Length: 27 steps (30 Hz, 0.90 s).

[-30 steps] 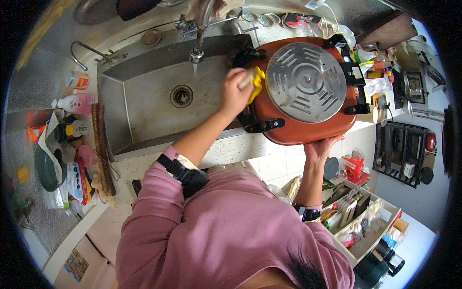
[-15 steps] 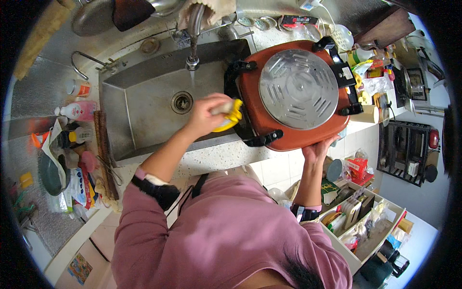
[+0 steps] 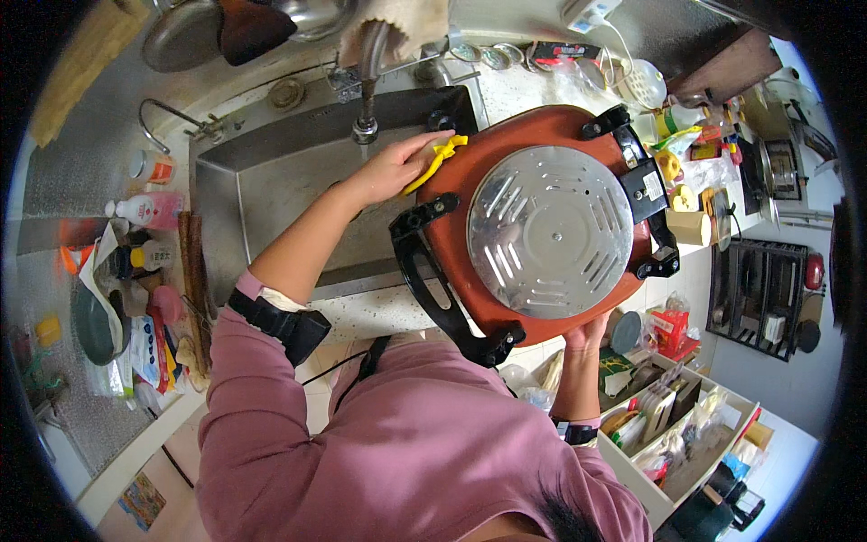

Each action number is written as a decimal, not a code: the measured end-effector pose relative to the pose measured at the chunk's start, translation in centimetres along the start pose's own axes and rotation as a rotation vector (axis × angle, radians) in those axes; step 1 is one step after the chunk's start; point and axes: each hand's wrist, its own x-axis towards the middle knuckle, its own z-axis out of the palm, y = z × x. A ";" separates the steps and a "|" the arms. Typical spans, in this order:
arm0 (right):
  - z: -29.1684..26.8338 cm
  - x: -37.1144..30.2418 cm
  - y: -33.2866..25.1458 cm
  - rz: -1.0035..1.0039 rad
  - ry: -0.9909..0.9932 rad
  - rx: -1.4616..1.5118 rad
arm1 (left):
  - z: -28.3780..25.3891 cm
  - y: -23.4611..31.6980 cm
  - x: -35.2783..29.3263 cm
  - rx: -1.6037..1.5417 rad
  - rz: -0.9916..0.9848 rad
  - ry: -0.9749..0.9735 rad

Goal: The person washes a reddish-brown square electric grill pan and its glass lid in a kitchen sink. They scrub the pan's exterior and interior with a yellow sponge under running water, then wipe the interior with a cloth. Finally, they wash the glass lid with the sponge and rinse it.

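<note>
A large red electric pan (image 3: 542, 226) lies upside down over the right edge of a steel sink (image 3: 271, 199), its round perforated metal base plate (image 3: 549, 231) facing up and black handles at both ends. My left hand (image 3: 390, 168) presses a yellow sponge (image 3: 437, 159) against the pan's red rim near the faucet (image 3: 368, 81). My right hand (image 3: 589, 332) grips the pan's near edge from below, fingers curled under it.
Bottles and dish-soap containers (image 3: 144, 212) crowd the counter left of the sink. A green pan (image 3: 90, 325) sits at far left. Jars, a cup and clutter fill the counter at right (image 3: 686, 181). An open drawer of packets (image 3: 668, 425) is at lower right.
My left hand with the sponge has slid up along the pan's rim toward the faucet. The pan has shifted lower and closer in view, still held by my right hand.
</note>
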 end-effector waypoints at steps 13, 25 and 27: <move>4.9 0.4 0.0 -0.005 0.205 -0.318 | 2.3 5.4 12.7 0.208 0.470 -0.028; 4.9 2.0 -0.1 -0.228 0.174 -0.344 | 3.8 2.2 7.9 0.363 0.557 0.364; 5.5 2.1 -0.3 -0.283 0.262 -0.401 | 4.1 -0.3 6.0 0.223 0.406 0.307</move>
